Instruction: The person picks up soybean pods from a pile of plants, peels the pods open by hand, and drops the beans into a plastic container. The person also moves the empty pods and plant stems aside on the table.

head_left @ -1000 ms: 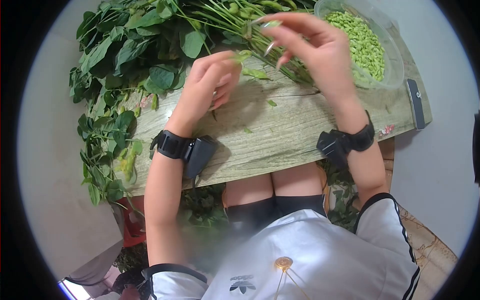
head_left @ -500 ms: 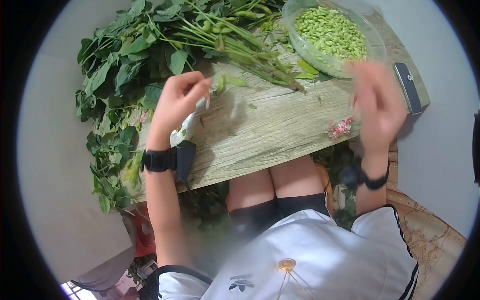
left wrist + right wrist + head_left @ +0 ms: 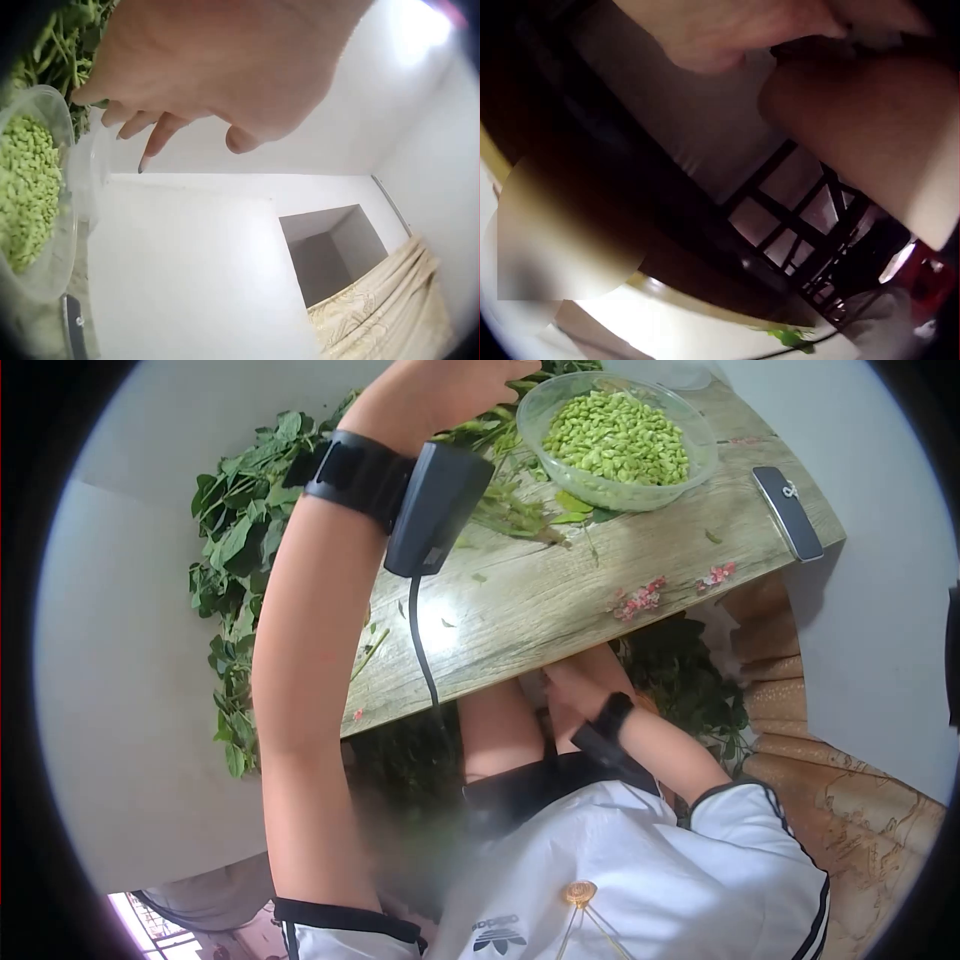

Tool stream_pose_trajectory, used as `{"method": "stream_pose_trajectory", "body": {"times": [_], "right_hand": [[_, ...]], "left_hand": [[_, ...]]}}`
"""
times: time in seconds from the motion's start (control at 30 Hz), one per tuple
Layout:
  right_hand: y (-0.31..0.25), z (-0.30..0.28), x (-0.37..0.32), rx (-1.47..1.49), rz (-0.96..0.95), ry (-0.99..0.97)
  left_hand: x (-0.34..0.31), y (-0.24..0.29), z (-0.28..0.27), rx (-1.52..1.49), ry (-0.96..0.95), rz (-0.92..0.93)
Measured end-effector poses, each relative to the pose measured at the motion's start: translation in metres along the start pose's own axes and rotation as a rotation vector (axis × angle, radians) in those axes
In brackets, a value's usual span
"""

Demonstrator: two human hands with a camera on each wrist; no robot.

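Observation:
My left hand (image 3: 440, 400) reaches over the far side of the table, at the top edge of the head view. In the left wrist view its fingers (image 3: 157, 142) extend loosely, with leafy bean plants (image 3: 71, 45) beside the fingertips. Right by it stands a clear plastic bowl (image 3: 640, 500) of shelled green beans (image 3: 615, 440). Below the table's near edge, my right hand (image 3: 572, 688) is down between the thighs. The right wrist view is dark, and that hand's fingertips are hidden next to a thigh (image 3: 862, 135).
Leafy bean stalks (image 3: 250, 530) cover the table's left side. A phone (image 3: 787, 515) lies near the right edge of the wooden table (image 3: 520, 610). More greenery (image 3: 690, 680) is below the table. A patterned curtain (image 3: 840, 800) hangs at the right.
My left hand has moved up and away across the table toward the stalks. My right hand has swung right past the bowl, then down below the table edge to the thighs.

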State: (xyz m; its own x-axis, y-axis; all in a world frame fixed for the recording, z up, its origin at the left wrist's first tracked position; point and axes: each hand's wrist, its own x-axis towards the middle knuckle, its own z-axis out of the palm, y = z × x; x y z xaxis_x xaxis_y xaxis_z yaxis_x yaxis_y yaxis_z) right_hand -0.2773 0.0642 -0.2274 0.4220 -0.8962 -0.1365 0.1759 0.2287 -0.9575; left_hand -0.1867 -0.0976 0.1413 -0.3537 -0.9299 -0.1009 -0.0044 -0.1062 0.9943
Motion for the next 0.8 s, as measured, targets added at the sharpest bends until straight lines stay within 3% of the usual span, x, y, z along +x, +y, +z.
{"method": "stream_pose_trajectory", "body": {"times": [0.07,0.13,0.17,0.2,0.3,0.37,0.4,0.47,0.57,0.8], "right_hand": [[-0.006,0.003,0.017,-0.009,0.023,-0.028],[-0.008,0.003,0.040,-0.004,0.062,-0.069],[0.017,-0.049,-0.029,0.001,0.082,-0.091],[-0.018,-0.004,0.092,0.003,0.098,-0.117],[0.016,-0.006,0.018,0.012,0.142,-0.206],[0.030,-0.012,0.008,0.020,0.174,-0.263],[0.032,-0.006,0.014,0.017,0.195,-0.288],[0.034,-0.003,0.012,-0.010,0.227,-0.326],[0.030,0.009,0.013,-0.066,0.251,-0.368],[0.035,-0.014,-0.005,-0.153,0.342,-0.485]], "left_hand": [[-0.015,-0.002,0.007,0.042,-0.022,0.053],[-0.039,-0.005,0.002,0.161,0.087,0.197],[-0.058,-0.020,0.002,0.241,0.079,0.450],[-0.077,-0.025,-0.007,0.252,0.089,0.443],[-0.125,-0.042,-0.048,0.630,0.177,0.082],[-0.142,-0.065,-0.068,0.973,0.157,-0.071],[-0.146,-0.078,-0.071,0.963,0.197,-0.132],[-0.144,-0.099,-0.073,1.095,0.182,-0.040],[-0.126,-0.139,-0.075,1.224,0.165,0.283],[-0.136,-0.155,-0.055,1.208,0.231,0.264]]}}
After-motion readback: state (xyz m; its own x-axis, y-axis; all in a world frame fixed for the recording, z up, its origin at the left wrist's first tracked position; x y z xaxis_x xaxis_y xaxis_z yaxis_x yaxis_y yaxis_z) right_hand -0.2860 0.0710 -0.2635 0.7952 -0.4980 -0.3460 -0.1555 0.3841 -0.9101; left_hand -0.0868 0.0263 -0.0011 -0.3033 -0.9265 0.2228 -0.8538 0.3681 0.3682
